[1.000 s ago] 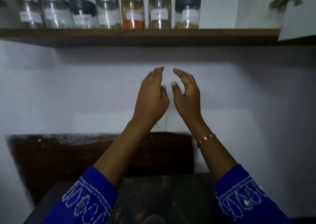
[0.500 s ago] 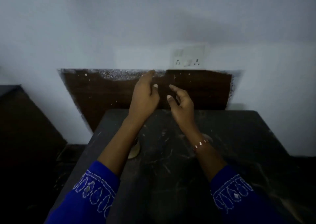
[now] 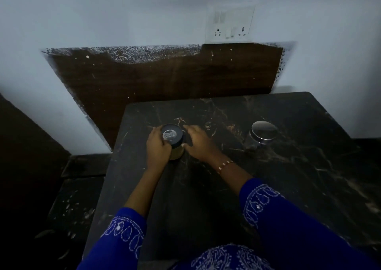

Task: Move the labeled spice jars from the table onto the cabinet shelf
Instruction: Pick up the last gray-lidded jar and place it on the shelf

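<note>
Head view: both arms reach forward over the table [image 3: 288,166]. Left hand [image 3: 157,146] and right hand [image 3: 199,142] cup the dark-lidded jar [image 3: 172,138] standing there; lid label unreadable.

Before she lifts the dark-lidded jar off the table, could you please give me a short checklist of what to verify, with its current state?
1. Left hand grips the dark-lidded jar: ok, fingers curl round its side.
2. Right hand secure on the jar: cannot tell, its fingers are at the jar's side but contact is unclear.
3. Jar upright on the table: ok.
4. Lid closed: ok, it sits on top.
5. Steel-lidded jar clear of the lift path: ok, apart on the right.
6. Free shelf space: cannot tell, the shelf is out of view.
</note>
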Action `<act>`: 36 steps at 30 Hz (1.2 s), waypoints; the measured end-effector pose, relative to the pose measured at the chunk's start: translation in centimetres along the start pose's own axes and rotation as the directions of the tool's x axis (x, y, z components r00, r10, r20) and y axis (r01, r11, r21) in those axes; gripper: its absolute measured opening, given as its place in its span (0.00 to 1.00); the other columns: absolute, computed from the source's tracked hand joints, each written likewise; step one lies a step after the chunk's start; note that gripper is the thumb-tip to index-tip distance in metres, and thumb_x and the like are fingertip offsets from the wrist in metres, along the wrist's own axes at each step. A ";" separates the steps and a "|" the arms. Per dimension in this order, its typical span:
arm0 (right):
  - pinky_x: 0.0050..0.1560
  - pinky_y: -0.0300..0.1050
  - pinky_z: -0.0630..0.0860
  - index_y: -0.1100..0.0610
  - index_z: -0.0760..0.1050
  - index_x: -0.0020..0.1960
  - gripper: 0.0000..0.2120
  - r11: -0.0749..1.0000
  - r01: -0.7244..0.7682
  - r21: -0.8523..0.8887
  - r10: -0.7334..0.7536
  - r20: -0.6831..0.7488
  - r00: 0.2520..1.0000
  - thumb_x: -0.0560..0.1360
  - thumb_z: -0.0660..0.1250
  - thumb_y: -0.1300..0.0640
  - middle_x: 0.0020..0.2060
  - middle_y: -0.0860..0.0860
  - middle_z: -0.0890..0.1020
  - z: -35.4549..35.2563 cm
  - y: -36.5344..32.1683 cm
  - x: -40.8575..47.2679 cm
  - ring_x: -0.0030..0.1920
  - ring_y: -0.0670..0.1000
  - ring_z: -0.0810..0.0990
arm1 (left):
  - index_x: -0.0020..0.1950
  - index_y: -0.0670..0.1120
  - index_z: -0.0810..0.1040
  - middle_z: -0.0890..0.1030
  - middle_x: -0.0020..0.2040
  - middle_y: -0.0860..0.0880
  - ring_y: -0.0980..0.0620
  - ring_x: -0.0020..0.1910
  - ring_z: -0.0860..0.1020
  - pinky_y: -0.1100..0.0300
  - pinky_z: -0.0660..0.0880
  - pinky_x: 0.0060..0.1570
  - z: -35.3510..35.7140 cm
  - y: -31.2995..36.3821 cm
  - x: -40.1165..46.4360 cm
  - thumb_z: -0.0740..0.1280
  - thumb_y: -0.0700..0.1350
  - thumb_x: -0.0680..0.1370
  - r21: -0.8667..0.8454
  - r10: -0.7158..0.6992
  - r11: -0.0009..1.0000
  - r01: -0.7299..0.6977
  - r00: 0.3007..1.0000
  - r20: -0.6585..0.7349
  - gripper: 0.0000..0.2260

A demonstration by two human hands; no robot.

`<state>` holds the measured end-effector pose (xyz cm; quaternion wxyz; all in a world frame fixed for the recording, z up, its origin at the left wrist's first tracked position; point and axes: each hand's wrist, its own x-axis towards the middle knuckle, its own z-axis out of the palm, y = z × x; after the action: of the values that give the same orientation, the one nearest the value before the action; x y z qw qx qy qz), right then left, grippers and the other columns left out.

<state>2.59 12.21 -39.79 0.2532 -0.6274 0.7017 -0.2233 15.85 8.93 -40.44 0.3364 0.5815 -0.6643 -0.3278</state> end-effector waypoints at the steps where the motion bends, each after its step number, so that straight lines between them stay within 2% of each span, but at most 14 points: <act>1: 0.70 0.49 0.62 0.56 0.53 0.75 0.33 1.000 -0.015 -0.020 0.016 0.041 0.999 0.76 0.64 0.57 0.73 0.55 0.59 0.4 0.0 0.1 0.72 0.55 0.61 | 0.66 0.38 0.70 0.74 0.64 0.45 0.49 0.65 0.72 0.55 0.68 0.66 -0.1 -0.6 0.2 0.60 0.34 0.76 -0.033 -0.014 0.999 0.013 1.000 -0.016 0.18; 3: 0.71 0.51 0.62 0.56 0.49 0.76 0.36 0.998 -0.054 -0.011 0.055 0.093 0.994 0.75 0.66 0.57 0.74 0.56 0.58 1.2 0.0 0.6 0.73 0.57 0.60 | 0.66 0.38 0.69 0.73 0.62 0.48 0.51 0.63 0.71 0.62 0.65 0.60 -0.4 -1.3 0.4 0.59 0.34 0.77 -0.135 -0.083 0.987 0.082 0.997 -0.001 0.17; 6: 0.72 0.52 0.61 0.58 0.45 0.76 0.41 0.986 -0.141 0.086 0.131 0.114 0.985 0.73 0.68 0.57 0.74 0.58 0.57 2.6 0.0 1.7 0.74 0.58 0.59 | 0.70 0.37 0.64 0.70 0.69 0.42 0.45 0.68 0.68 0.58 0.65 0.64 -0.5 -2.5 1.1 0.56 0.35 0.79 -0.221 -0.215 0.947 0.233 0.971 0.102 0.19; 8: 0.72 0.52 0.61 0.60 0.43 0.76 0.45 0.973 -0.180 0.144 0.166 0.108 0.980 0.72 0.70 0.58 0.74 0.59 0.59 3.5 0.1 2.4 0.74 0.58 0.60 | 0.70 0.38 0.66 0.71 0.69 0.40 0.42 0.68 0.69 0.54 0.66 0.65 -0.2 -3.3 1.8 0.56 0.35 0.79 -0.254 -0.243 0.924 0.286 0.952 0.185 0.19; 11: 0.72 0.54 0.63 0.59 0.43 0.77 0.48 0.966 -0.190 0.174 0.174 0.105 0.979 0.69 0.72 0.57 0.73 0.58 0.61 4.8 0.5 3.1 0.73 0.58 0.62 | 0.67 0.39 0.70 0.74 0.66 0.40 0.43 0.65 0.72 0.55 0.70 0.60 0.1 -3.9 2.3 0.55 0.33 0.79 -0.315 -0.286 0.880 0.356 0.926 0.248 0.17; 16: 0.70 0.52 0.66 0.61 0.52 0.74 0.47 0.930 -0.183 0.318 0.199 -0.018 0.980 0.64 0.77 0.58 0.71 0.57 0.66 5.8 1.4 3.2 0.70 0.55 0.66 | 0.67 0.38 0.70 0.74 0.62 0.47 0.49 0.60 0.73 0.59 0.70 0.58 0.8 -3.8 2.4 0.55 0.35 0.79 -0.369 -0.254 0.869 0.328 0.938 0.236 0.16; 19: 0.65 0.49 0.71 0.60 0.60 0.70 0.44 0.884 -0.161 0.438 0.247 -0.147 0.958 0.61 0.79 0.58 0.66 0.56 0.71 5.0 2.3 2.4 0.66 0.54 0.71 | 0.64 0.36 0.73 0.76 0.62 0.44 0.47 0.60 0.75 0.60 0.72 0.56 1.6 -3.8 1.0 0.57 0.36 0.79 -0.395 -0.229 0.868 0.300 0.949 0.216 0.15; 22: 0.62 0.46 0.73 0.58 0.60 0.71 0.46 0.850 -0.159 0.501 0.292 -0.198 0.936 0.60 0.80 0.58 0.66 0.56 0.71 3.2 3.1 1.5 0.65 0.54 0.72 | 0.64 0.35 0.73 0.76 0.63 0.39 0.43 0.63 0.74 0.58 0.72 0.59 2.5 -3.0 -0.7 0.57 0.35 0.79 -0.457 -0.224 0.836 0.303 0.949 0.220 0.15; 25: 0.57 0.43 0.73 0.57 0.59 0.70 0.42 0.735 -0.170 0.657 0.368 -0.174 0.913 0.62 0.78 0.61 0.64 0.55 0.72 0.7 3.5 0.5 0.63 0.53 0.72 | 0.65 0.36 0.72 0.76 0.63 0.40 0.48 0.61 0.74 0.68 0.72 0.52 2.9 -1.6 -1.1 0.57 0.35 0.80 -0.472 -0.176 0.845 0.252 0.964 0.201 0.15; 27: 0.50 0.41 0.76 0.58 0.61 0.67 0.36 0.624 -0.158 0.765 0.411 -0.150 0.899 0.65 0.76 0.61 0.62 0.55 0.73 -0.8 3.9 -0.2 0.58 0.53 0.76 | 0.65 0.39 0.72 0.77 0.60 0.44 0.48 0.59 0.75 0.68 0.74 0.50 2.6 -0.2 -1.0 0.55 0.40 0.81 -0.487 -0.145 0.839 0.244 0.962 0.232 0.15; 29: 0.45 0.42 0.79 0.61 0.63 0.67 0.30 0.437 -0.107 0.893 0.401 -0.087 0.912 0.70 0.72 0.58 0.61 0.58 0.74 -2.1 4.5 -0.8 0.54 0.53 0.79 | 0.57 0.44 0.76 0.79 0.53 0.48 0.48 0.55 0.76 0.65 0.76 0.46 2.2 1.1 -0.5 0.52 0.44 0.82 -0.514 -0.080 0.817 0.260 0.935 0.347 0.14; 32: 0.55 0.53 0.78 0.63 0.67 0.67 0.28 0.187 -0.017 0.982 0.300 -0.041 0.953 0.72 0.66 0.52 0.63 0.63 0.74 -4.0 5.0 -1.4 0.59 0.60 0.77 | 0.50 0.51 0.75 0.80 0.47 0.52 0.53 0.48 0.80 0.64 0.76 0.42 2.1 3.3 -0.4 0.47 0.49 0.83 -0.532 -0.006 0.774 0.343 0.845 0.535 0.17; 34: 0.60 0.58 0.73 0.63 0.68 0.66 0.28 0.149 0.014 0.989 0.294 -0.058 0.954 0.71 0.64 0.50 0.63 0.64 0.75 -5.3 5.0 -1.9 0.61 0.62 0.76 | 0.57 0.49 0.74 0.80 0.51 0.49 0.53 0.50 0.81 0.60 0.78 0.46 2.8 4.5 -0.7 0.47 0.51 0.82 -0.544 0.027 0.721 0.429 0.767 0.641 0.17; 36: 0.60 0.59 0.74 0.61 0.68 0.67 0.30 0.153 0.030 0.988 0.328 -0.079 0.941 0.70 0.65 0.47 0.62 0.64 0.76 -6.3 5.1 -2.5 0.60 0.62 0.77 | 0.65 0.47 0.69 0.77 0.60 0.43 0.46 0.59 0.77 0.51 0.75 0.57 3.9 5.6 -1.2 0.49 0.51 0.81 -0.546 0.058 0.691 0.475 0.716 0.696 0.18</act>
<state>-5.11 15.19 -37.93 0.5170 -0.2044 0.4783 -0.6798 9.67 10.87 -38.04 0.2252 0.3318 -0.4890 -0.7746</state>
